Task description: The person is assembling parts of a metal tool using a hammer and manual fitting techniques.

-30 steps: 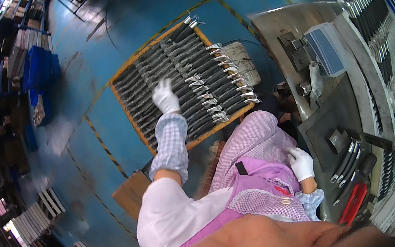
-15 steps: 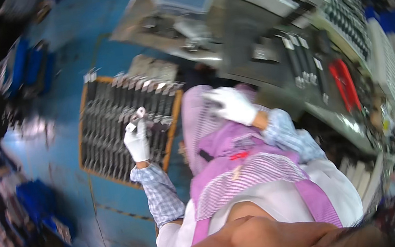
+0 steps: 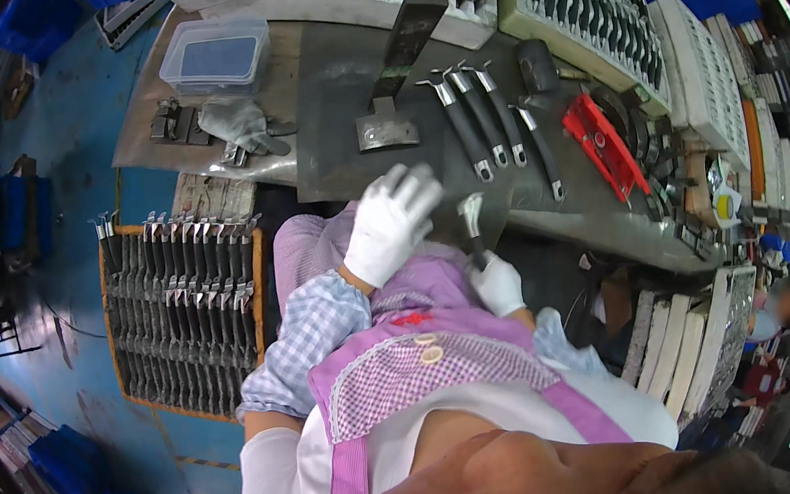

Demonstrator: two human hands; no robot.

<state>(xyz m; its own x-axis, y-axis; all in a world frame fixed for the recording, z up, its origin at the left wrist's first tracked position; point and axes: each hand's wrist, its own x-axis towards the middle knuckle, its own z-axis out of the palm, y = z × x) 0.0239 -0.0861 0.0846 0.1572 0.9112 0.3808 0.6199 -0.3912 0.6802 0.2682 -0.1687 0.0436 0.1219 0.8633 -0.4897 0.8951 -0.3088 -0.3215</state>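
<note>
Low over my lap, my right hand (image 3: pixel 498 286), in a white glove, is closed around a black-handled tool (image 3: pixel 473 221) whose shiny curved metal head points up; I cannot make out its exact kind. My left hand (image 3: pixel 392 227), also gloved, hovers near the bench edge with fingers spread and slightly blurred, nothing visible in it. Left of my knees stands a wooden-framed tray (image 3: pixel 259 286) with rows of similar black-handled tools. Ahead on the bench, a metal block (image 3: pixel 387 131) sits below an upright dark bar (image 3: pixel 407 43). Several like tools (image 3: pixel 467 126) lie to its right.
On the bench (image 3: pixel 332 84) are a clear plastic box (image 3: pixel 212 55), a grey glove (image 3: pixel 236 123), a black mallet head (image 3: pixel 536 65) and a red metal piece (image 3: pixel 603 145). White foam trays (image 3: pixel 584 8) of tools line the back right. More white trays (image 3: pixel 707 350) stand at my right.
My left hand has come from over the tray to the bench edge and no longer holds a tool. My right hand, earlier on my lap, now grips one. The view has turned rightward.
</note>
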